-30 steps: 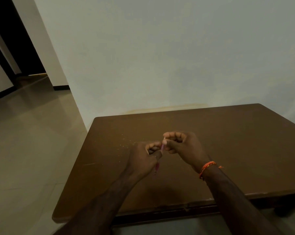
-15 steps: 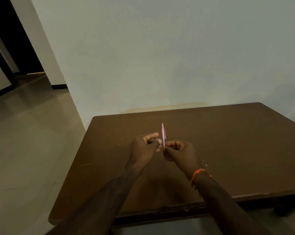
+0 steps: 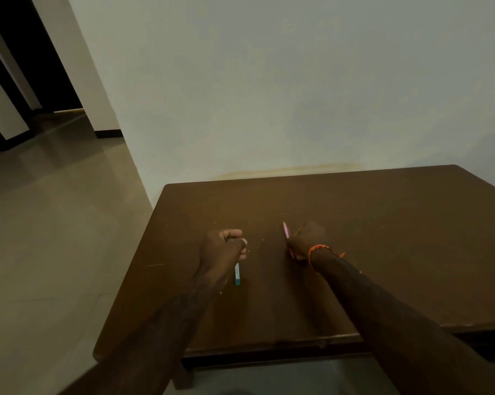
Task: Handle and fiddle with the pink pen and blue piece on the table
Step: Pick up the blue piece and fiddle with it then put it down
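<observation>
My left hand [image 3: 226, 246] is closed into a fist over the brown table [image 3: 383, 223]. A short blue piece [image 3: 237, 274] sticks out below that fist toward me, its lower end close to the tabletop. My right hand [image 3: 307, 238], with an orange thread band at the wrist, is closed around the pink pen [image 3: 286, 230]. The pen's tip pokes out up and to the left of the fingers, and a bit of pink shows below the hand. The two hands are apart, roughly a hand's width between them.
A pale wall [image 3: 269, 95] stands right behind the table's far edge. The tiled floor [image 3: 55, 223] lies to the left, with a dark doorway [image 3: 41, 67] at the upper left. Small crumbs dot the tabletop near the hands.
Both hands were together at the table's middle working the pen. They have now pulled apart: the left carries the blue piece leftward, the right keeps the pink pen and has moved right.
</observation>
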